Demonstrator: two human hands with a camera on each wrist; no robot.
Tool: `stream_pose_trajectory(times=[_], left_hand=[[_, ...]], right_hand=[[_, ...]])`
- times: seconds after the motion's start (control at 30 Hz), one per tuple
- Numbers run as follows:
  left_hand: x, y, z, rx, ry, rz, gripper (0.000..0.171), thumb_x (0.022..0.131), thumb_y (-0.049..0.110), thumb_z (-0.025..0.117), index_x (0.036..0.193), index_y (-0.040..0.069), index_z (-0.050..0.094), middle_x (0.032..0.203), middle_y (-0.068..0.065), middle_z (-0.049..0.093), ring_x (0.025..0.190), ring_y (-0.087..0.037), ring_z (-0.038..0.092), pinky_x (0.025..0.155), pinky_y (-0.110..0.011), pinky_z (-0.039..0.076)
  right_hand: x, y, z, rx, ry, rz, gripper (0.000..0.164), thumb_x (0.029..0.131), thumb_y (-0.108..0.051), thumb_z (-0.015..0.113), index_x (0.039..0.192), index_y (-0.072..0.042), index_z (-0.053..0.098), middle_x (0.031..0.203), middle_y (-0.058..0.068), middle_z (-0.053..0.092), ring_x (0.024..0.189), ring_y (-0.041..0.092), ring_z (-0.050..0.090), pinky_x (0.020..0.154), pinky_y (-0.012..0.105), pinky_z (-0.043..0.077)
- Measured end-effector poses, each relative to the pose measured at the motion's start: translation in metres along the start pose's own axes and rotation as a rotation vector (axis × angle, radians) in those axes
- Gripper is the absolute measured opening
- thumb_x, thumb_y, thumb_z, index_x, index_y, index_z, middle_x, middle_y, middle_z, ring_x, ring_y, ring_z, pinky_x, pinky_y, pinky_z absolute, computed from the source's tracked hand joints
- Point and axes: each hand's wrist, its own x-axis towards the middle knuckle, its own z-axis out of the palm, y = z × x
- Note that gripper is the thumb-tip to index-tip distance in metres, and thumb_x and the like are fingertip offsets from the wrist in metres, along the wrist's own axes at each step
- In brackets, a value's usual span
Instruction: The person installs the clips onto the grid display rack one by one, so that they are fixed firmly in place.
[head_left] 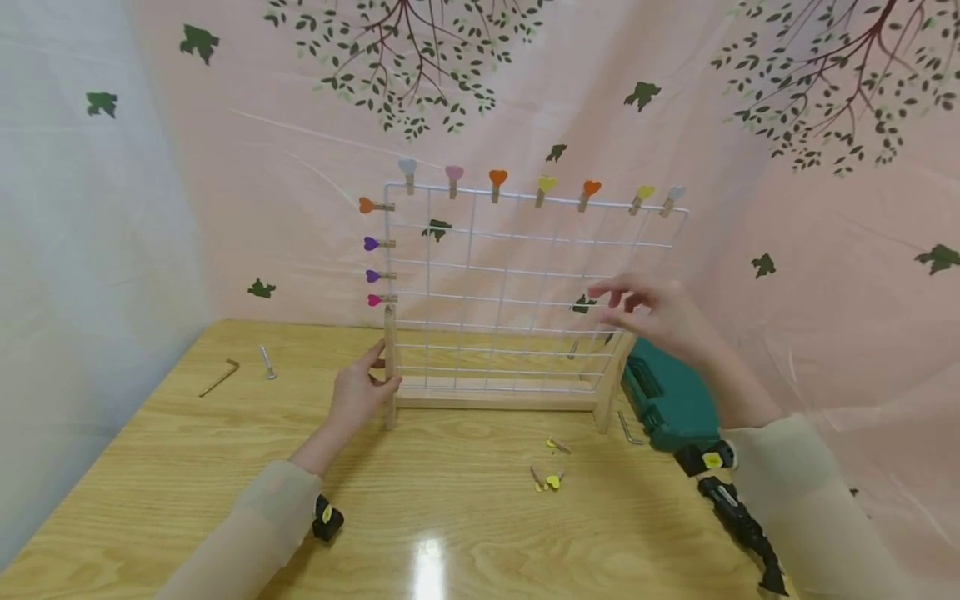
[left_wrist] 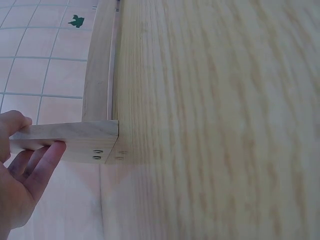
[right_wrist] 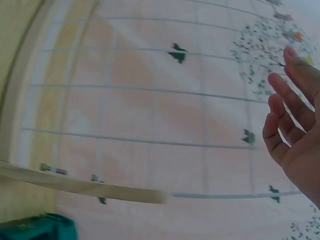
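Note:
A white wire grid (head_left: 517,272) stands upright in a wooden stand (head_left: 495,401) on the table. Heart-topped clothespins line its top edge, among them an orange one (head_left: 498,179) and a pink one (head_left: 454,175). Several more, such as a purple one (head_left: 372,243), are clipped down its left edge. My left hand (head_left: 358,392) grips the stand's left post, thumb on one side and fingers on the other, as the left wrist view shows. My right hand (head_left: 648,310) hovers before the grid's right side, fingers loosely bent and holding nothing.
Yellow heart clothespins (head_left: 552,482) and loose pieces lie before the stand. A green case (head_left: 675,396) sits at the right, an Allen key (head_left: 630,429) beside it. Another Allen key (head_left: 220,377) and a bolt (head_left: 267,362) lie at the left. A patterned curtain (head_left: 300,208) hangs behind.

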Motion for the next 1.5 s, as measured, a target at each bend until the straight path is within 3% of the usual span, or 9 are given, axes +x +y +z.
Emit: stream_pose_trajectory(times=[0.07,0.17,0.33,0.43,0.63,0.8,1.13,1.3,1.5], left_hand=[[0.000,0.000,0.000,-0.001,0.002,-0.004,0.064,0.076,0.014,0.069,0.132,0.003,0.040,0.095,-0.019,0.063,0.061,-0.019,0.061,0.053,-0.026,0.052],[0.000,0.001,-0.001,-0.005,0.002,-0.011,0.065,0.076,0.015,0.070,0.133,0.004,0.041,0.096,-0.018,0.063,0.062,-0.019,0.061,0.053,-0.026,0.052],[-0.001,0.001,-0.001,-0.002,-0.002,-0.012,0.064,0.076,0.015,0.069,0.133,0.004,0.040,0.097,-0.018,0.063,0.062,-0.020,0.061,0.053,-0.026,0.052],[0.000,0.000,-0.001,0.003,-0.002,-0.011,0.064,0.077,0.016,0.069,0.133,0.004,0.040,0.096,-0.017,0.063,0.062,-0.019,0.061,0.053,-0.025,0.052],[0.001,0.001,0.000,0.002,0.006,0.003,0.064,0.076,0.015,0.069,0.132,0.004,0.041,0.094,-0.017,0.064,0.059,-0.018,0.061,0.053,-0.027,0.052],[0.001,0.003,-0.001,0.000,0.012,0.000,0.064,0.075,0.013,0.070,0.132,0.003,0.042,0.094,-0.018,0.064,0.059,-0.018,0.060,0.054,-0.028,0.052],[0.000,0.004,-0.001,0.002,0.008,-0.001,0.063,0.076,0.013,0.070,0.131,0.002,0.042,0.095,-0.019,0.063,0.061,-0.019,0.061,0.054,-0.028,0.052],[-0.001,0.004,-0.001,0.000,0.012,0.000,0.062,0.076,0.013,0.069,0.131,0.002,0.042,0.094,-0.019,0.063,0.061,-0.019,0.061,0.054,-0.028,0.053],[0.000,0.002,0.001,0.024,0.022,0.001,0.063,0.075,0.012,0.068,0.132,0.003,0.042,0.094,-0.018,0.064,0.059,-0.018,0.061,0.051,-0.025,0.052]], right_hand=[[-0.010,0.005,0.023,0.023,-0.070,0.033,0.033,0.079,-0.019,0.067,0.111,-0.022,0.061,0.096,-0.008,0.061,0.080,0.006,0.049,0.066,0.021,0.046],[-0.026,0.016,0.057,0.105,-0.146,0.074,0.035,0.077,-0.020,0.067,0.112,-0.019,0.061,0.099,-0.004,0.062,0.080,0.011,0.050,0.064,0.027,0.047],[-0.059,0.038,0.105,0.155,-0.202,0.092,0.035,0.075,-0.019,0.069,0.110,-0.020,0.061,0.097,-0.004,0.061,0.077,0.011,0.050,0.060,0.025,0.045],[-0.076,0.053,0.127,0.173,-0.221,0.091,0.033,0.074,-0.018,0.071,0.107,-0.020,0.063,0.091,-0.001,0.061,0.072,0.013,0.050,0.054,0.024,0.045],[-0.095,0.074,0.157,0.142,-0.250,0.058,0.030,0.072,-0.018,0.073,0.100,-0.008,0.066,0.080,0.001,0.061,0.065,0.009,0.051,0.052,0.021,0.045],[-0.099,0.083,0.168,0.122,-0.293,0.056,0.028,0.069,-0.020,0.075,0.093,-0.010,0.066,0.075,-0.001,0.060,0.063,0.010,0.052,0.052,0.019,0.044],[-0.094,0.088,0.174,0.148,-0.470,0.162,0.015,0.073,-0.027,0.072,0.084,-0.020,0.065,0.068,-0.013,0.055,0.061,0.001,0.050,0.055,0.020,0.046],[-0.093,0.084,0.172,0.141,-0.466,0.181,0.012,0.073,-0.025,0.072,0.080,-0.019,0.063,0.066,-0.012,0.055,0.059,0.001,0.048,0.052,0.019,0.044],[-0.088,0.070,0.158,0.267,-0.430,0.262,0.016,0.079,-0.009,0.066,0.092,-0.004,0.057,0.070,0.001,0.054,0.047,0.015,0.052,0.040,0.025,0.046]])
